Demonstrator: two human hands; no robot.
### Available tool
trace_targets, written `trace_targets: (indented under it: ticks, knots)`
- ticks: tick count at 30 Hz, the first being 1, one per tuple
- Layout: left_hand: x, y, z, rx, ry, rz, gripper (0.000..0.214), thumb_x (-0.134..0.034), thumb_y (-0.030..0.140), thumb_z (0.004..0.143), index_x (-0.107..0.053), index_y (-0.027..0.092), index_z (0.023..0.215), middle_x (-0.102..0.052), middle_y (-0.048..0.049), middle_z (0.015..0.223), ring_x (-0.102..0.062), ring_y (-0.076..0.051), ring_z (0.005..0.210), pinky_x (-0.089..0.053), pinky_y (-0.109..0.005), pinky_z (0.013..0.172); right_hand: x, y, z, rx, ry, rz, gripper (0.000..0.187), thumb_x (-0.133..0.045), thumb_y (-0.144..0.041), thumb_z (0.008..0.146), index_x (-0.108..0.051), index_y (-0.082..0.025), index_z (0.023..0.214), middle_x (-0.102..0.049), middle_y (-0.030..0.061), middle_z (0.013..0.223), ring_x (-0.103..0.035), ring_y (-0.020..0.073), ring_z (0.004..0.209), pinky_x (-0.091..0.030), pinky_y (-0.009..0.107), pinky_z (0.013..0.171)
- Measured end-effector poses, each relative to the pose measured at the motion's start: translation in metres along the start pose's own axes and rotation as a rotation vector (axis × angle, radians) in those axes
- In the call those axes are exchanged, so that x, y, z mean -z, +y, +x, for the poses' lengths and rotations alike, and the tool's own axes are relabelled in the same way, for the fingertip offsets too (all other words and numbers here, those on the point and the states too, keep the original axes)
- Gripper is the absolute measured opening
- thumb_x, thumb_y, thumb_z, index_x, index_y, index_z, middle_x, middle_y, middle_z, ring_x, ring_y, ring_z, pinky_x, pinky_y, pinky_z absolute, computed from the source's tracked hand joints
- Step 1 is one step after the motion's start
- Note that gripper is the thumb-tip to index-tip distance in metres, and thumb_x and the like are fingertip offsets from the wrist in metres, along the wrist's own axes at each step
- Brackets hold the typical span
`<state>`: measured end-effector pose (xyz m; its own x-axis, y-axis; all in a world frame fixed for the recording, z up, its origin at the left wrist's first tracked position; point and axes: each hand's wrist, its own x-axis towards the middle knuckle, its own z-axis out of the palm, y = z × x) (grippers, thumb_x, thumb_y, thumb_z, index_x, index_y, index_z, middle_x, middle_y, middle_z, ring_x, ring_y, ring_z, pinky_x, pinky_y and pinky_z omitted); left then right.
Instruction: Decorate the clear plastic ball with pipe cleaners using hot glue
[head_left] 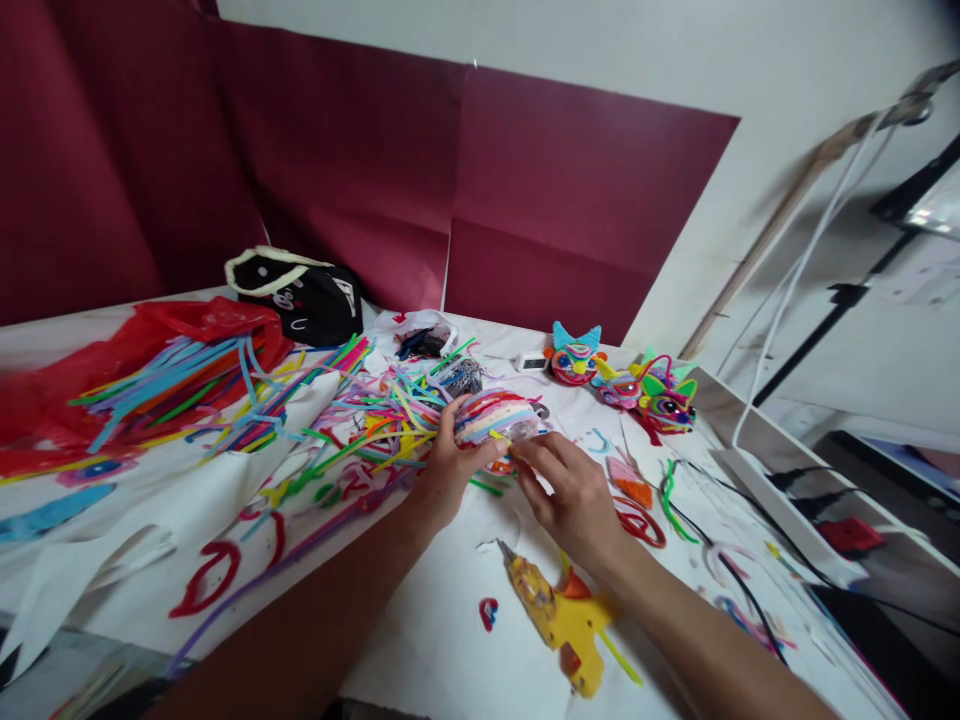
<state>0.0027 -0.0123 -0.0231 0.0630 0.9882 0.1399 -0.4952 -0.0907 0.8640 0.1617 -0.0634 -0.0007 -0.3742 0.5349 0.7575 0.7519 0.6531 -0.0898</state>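
Note:
A rounded craft piece covered in rows of coloured pipe cleaners (491, 415) sits in my left hand (450, 465), whose fingers and thumb close around its left side. At the lower right of that piece, my right hand (570, 490) has its fingertips pinched together. What they pinch is too small and hidden to make out; a bit of yellow shows beside them. A yellow hot glue gun (555, 625) lies on the white table covering below my right forearm. Just left of it rests a small red and blue curled piece (488, 613).
Loose pipe cleaners (375, 420) heap up on the left, with more in a red plastic bag (202, 325). Finished animal-head crafts (576, 362) stand at the back right. Red-handled scissors (637, 522), a black cable (697, 530) and a power strip (787, 515) lie at right.

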Motion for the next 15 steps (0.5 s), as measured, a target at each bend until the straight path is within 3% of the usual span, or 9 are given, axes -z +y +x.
trace_targets:
  ticks: [7,15]
  knots:
    - [-0.002,0.001,-0.002,-0.050,0.041,0.128,0.087,-0.085,0.023,0.058,-0.047,0.023,0.136,-0.067,-0.0061,0.116,-0.066,-0.023,0.100,-0.053,-0.034,0.088,0.005,-0.005,0.004,0.021,0.073,0.028,0.016,-0.054,-0.013,0.096,-0.067,-0.016,0.106,-0.066,0.0090,0.089,-0.064,0.0207,0.079,-0.053,0.032,0.068]
    - [-0.002,0.000,-0.002,-0.142,0.048,0.260,0.086,-0.085,0.021,0.056,-0.048,0.023,0.134,-0.064,-0.0094,0.126,-0.065,-0.026,0.110,-0.053,-0.039,0.097,0.007,-0.010,0.003,0.060,0.020,-0.059,0.024,-0.050,-0.018,0.100,-0.071,-0.013,0.108,-0.064,0.0094,0.084,-0.058,0.0205,0.076,-0.049,0.033,0.066]
